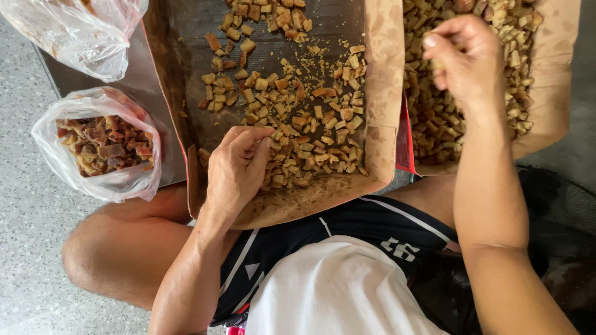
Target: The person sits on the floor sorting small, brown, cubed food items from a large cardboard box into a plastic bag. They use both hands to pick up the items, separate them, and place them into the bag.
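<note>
Now I sort: my left hand (239, 162) pinches fried pieces (304, 133) in the paper-lined tray (382, 93), my right hand (462, 59) curls over the second tray (552, 74).

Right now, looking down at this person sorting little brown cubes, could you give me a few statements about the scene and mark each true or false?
1. The left hand rests on small tan cubes in the paper-lined cardboard tray. True.
2. The right hand is raised over the second paper-lined tray, fingers pinched together. True.
3. The clear plastic bag of darker reddish-brown pieces lies at the person's right. False: it lies at their left, beside the knee.
4. The second tray is nearly bare. False: it is heaped with cubes.
5. The person sits on a speckled grey floor. True.
</note>
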